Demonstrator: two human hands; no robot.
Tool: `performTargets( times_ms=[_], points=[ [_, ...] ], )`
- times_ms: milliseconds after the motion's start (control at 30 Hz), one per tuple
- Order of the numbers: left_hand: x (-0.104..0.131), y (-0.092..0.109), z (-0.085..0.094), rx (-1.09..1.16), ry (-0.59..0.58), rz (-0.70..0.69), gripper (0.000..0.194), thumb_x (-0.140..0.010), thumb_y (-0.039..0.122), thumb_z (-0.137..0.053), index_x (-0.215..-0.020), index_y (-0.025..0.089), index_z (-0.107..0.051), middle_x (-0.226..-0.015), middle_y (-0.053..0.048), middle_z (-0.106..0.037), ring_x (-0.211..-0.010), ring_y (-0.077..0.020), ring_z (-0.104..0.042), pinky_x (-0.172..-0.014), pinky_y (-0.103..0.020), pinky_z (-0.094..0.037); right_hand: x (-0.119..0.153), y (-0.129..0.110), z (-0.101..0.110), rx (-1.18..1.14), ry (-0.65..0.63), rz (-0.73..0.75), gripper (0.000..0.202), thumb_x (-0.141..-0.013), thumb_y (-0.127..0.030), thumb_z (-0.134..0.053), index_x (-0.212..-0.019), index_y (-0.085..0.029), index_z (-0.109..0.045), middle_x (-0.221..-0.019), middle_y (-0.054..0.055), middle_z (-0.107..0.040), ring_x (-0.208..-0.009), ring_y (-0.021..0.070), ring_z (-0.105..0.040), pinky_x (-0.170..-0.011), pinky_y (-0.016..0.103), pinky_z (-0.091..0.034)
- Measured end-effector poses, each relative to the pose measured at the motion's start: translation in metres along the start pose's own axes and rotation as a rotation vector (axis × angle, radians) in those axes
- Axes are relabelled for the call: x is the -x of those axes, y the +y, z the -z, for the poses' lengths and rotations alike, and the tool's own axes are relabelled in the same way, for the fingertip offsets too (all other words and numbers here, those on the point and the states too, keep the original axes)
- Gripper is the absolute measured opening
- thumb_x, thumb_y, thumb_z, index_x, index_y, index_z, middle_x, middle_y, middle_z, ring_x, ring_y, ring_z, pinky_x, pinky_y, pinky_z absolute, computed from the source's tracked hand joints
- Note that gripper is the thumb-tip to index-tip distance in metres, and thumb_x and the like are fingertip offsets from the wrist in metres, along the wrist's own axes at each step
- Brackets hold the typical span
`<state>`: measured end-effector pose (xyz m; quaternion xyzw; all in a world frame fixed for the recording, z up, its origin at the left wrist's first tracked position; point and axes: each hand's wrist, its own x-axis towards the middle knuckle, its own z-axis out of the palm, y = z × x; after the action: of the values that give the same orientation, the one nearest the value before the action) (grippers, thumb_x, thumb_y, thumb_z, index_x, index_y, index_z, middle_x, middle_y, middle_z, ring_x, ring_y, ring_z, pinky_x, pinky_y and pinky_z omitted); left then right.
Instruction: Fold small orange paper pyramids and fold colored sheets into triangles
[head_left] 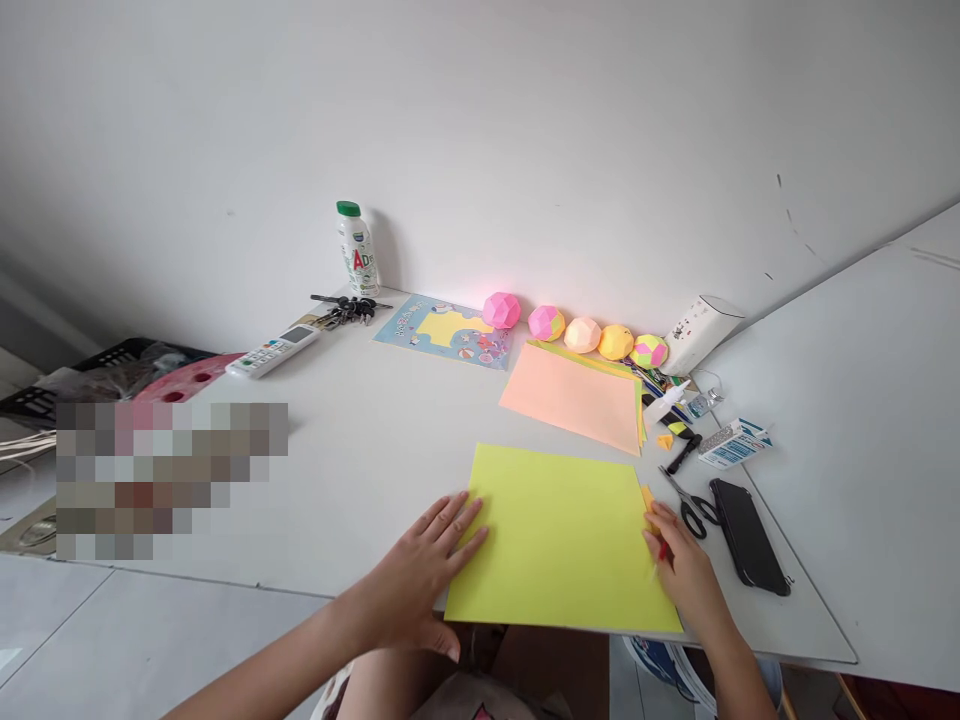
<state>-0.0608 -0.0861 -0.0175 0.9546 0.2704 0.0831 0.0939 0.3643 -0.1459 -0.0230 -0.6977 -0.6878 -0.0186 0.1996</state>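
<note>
A yellow-green sheet of paper (559, 540) lies flat at the table's front edge. My left hand (431, 560) rests with spread fingers on the sheet's left edge and the table beside it. At the sheet's right edge, my right hand (679, 560) has its fingers curled around something small with a red part, too small to name. A bit of orange paper (648, 496) shows by its fingertips. Behind the sheet lies a stack of coloured paper (574, 395), peach on top. Scissors (691, 505) lie just beyond my right hand.
Several faceted paper balls (583, 335) line the wall. A black phone (750, 537), a small box (735, 443) and a glue bottle (666, 402) are at the right. A bottle (358, 250), keys (351, 310) and a remote (274, 352) stand or lie at the back left.
</note>
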Motion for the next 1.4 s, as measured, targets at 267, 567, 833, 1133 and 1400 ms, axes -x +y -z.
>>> performTargets(
  times_ms=[267,567,833,1133,1400],
  points=[
    [0.010,0.001,-0.002,-0.041,0.136,-0.022,0.085,-0.083,0.075,-0.039,-0.145,0.016,-0.035,-0.155,-0.021,-0.023,-0.143,-0.0379,-0.021,-0.113,-0.055,-0.026,0.003,0.029,0.003,0.031,0.087,-0.072,0.033,-0.089,-0.038,-0.042,-0.105,-0.019,-0.065,-0.119,0.013,-0.066,-0.112,0.0305,-0.060,-0.091,0.049,-0.052],
    [0.000,0.002,0.025,-0.029,0.201,-0.025,0.042,-0.099,0.041,-0.039,-0.122,0.013,-0.060,-0.132,-0.015,-0.057,-0.132,-0.0305,-0.044,-0.110,-0.049,-0.037,-0.017,0.004,0.009,0.248,0.072,-0.094,0.039,-0.085,-0.042,-0.043,-0.100,-0.013,-0.064,-0.104,0.018,-0.069,-0.095,0.0343,-0.060,-0.081,0.048,-0.050],
    [-0.057,-0.008,0.001,0.009,-0.038,-0.101,0.083,-0.090,0.068,-0.034,-0.147,0.009,-0.031,-0.154,-0.020,-0.025,-0.144,-0.0402,-0.015,-0.114,-0.054,-0.022,-0.028,-0.011,0.005,0.061,0.193,-0.312,0.034,-0.071,-0.042,-0.050,-0.086,-0.017,-0.066,-0.082,0.013,-0.070,-0.075,0.0305,-0.061,-0.064,0.041,-0.049],
    [-0.072,-0.008,-0.008,0.003,0.040,-0.115,0.079,-0.089,0.065,-0.036,-0.146,0.010,-0.034,-0.155,-0.019,-0.025,-0.144,-0.0385,-0.014,-0.114,-0.053,-0.015,-0.071,-0.043,0.036,-0.249,0.417,-0.274,0.013,-0.075,-0.031,-0.053,-0.075,-0.020,-0.061,-0.092,0.011,-0.071,-0.085,0.0259,-0.066,-0.073,0.038,-0.053],
    [-0.070,-0.002,0.006,0.078,0.086,-0.059,0.050,-0.083,0.047,-0.054,-0.116,0.009,-0.057,-0.111,-0.017,-0.058,-0.102,-0.0324,-0.052,-0.087,-0.046,-0.042,-0.129,-0.191,-0.047,-0.795,-0.063,0.109,0.011,-0.077,-0.014,-0.053,-0.070,-0.020,-0.058,-0.078,0.003,-0.068,-0.070,0.0155,-0.065,-0.060,0.027,-0.054]
  ],
)
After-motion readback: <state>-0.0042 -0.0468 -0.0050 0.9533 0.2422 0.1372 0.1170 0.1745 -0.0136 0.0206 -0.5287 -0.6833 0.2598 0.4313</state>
